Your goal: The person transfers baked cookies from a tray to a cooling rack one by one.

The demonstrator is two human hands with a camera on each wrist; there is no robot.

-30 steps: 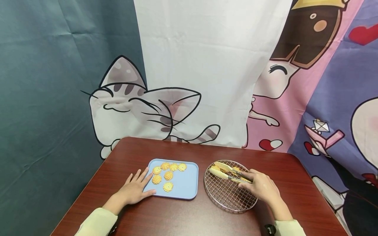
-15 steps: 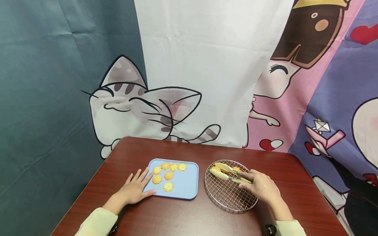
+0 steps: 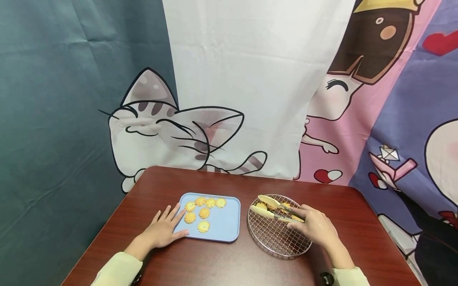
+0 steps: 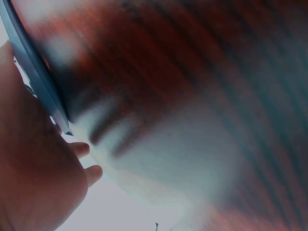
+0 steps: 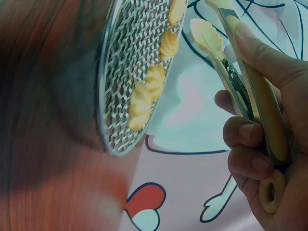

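Note:
My left hand (image 3: 162, 228) lies with spread fingers at the left edge of a light blue tray (image 3: 227, 222), thumb at the near rim. Several swirled butter cookies (image 3: 204, 213) sit on that tray. In the left wrist view, the hand (image 4: 38, 168) shows beside the tray's dark-looking edge (image 4: 41, 77). My right hand (image 3: 317, 227) grips yellow-tipped tongs (image 3: 262, 211) over a round wire rack (image 3: 275, 236). More cookies (image 5: 139, 106) rest along the rack's far side. The right wrist view shows the tongs (image 5: 267, 110) with their tips apart and nothing between them.
The tray and rack stand side by side on a dark red-brown wooden table (image 3: 214, 266). Behind the table hangs a cloth backdrop (image 3: 250, 79) with cartoon figures, and a teal curtain (image 3: 64, 119) hangs to the left.
The tongs have shifted slightly to the left and their arms stand a little wider apart. The left hand, tray and rack have not moved.

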